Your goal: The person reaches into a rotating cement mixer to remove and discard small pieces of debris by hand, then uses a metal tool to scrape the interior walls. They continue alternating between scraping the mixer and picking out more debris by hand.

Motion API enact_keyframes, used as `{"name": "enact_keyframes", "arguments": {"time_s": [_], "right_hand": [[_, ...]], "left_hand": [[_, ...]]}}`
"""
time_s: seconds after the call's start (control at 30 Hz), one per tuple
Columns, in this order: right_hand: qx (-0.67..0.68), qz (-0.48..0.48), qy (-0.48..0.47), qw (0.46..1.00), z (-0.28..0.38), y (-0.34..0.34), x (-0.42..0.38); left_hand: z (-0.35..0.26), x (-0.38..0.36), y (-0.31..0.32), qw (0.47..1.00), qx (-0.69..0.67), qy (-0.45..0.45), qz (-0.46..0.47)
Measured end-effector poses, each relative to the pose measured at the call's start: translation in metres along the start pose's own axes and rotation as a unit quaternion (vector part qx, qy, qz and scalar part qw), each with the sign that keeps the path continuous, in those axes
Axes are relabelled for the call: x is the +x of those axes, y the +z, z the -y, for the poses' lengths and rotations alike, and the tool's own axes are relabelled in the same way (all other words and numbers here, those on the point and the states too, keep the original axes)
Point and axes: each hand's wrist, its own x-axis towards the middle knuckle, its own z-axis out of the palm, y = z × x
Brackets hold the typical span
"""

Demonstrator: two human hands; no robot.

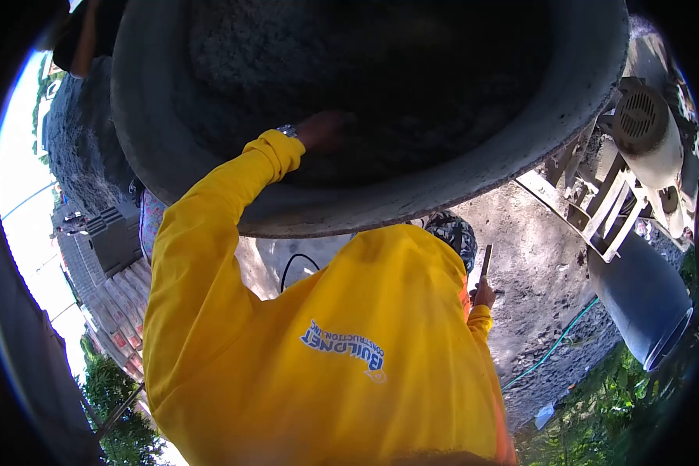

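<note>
A large grey concrete mixer drum (365, 213) fills the top of the view, its wide mouth toward me. My left hand (326, 130), with a watch at the wrist, reaches past the rim into the shaded inside. Its fingers are blurred and lost in the dark, close to a dark, rough mass (248, 54) in the drum. Low at my right side, my right hand (483, 295) is closed around a short, narrow, stick-like handle (486, 262) that points upward. My yellow long sleeves and shirt cover much of the middle.
A motor-like cylinder (648, 128) sits on a metal frame (617, 206) at right, above a blue-grey barrel (641, 299). A green hose (555, 346) crosses the ground. Stacked sacks (124, 299) and a dark heap (89, 140) lie at left. Part of another person (85, 39) shows top left.
</note>
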Motion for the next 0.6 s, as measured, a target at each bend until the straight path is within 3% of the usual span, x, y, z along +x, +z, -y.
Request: {"name": "enact_keyframes", "arguments": {"time_s": [0.07,0.17,0.23,0.3,0.33,0.53,0.6], "right_hand": [[-0.025,0.012,-0.007,1.0,0.018,-0.014,0.015],[-0.024,0.015,-0.038,0.999,0.049,-0.036,0.033],[-0.021,0.001,-0.066,0.998,0.072,-0.047,0.037],[-0.008,-0.007,-0.077,0.997,0.1,-0.059,0.031],[0.001,-0.011,-0.086,0.996,0.11,-0.064,0.028],[-0.008,-0.004,-0.065,0.998,0.104,-0.062,0.056],[-0.057,0.009,-0.062,0.996,0.099,-0.058,0.06]], "left_hand": [[-0.022,0.039,0.012,0.997,-0.075,0.019,-0.029],[-0.08,0.075,-0.009,0.982,-0.147,0.115,0.035],[-0.103,0.077,-0.023,0.983,-0.003,-0.012,0.182],[-0.128,0.08,-0.031,0.929,0.144,-0.13,0.315],[-0.135,0.083,-0.03,0.91,0.184,-0.143,0.343],[-0.158,0.064,-0.064,0.933,0.183,-0.047,0.305],[-0.153,0.07,-0.054,0.934,0.188,-0.062,0.298]]}}
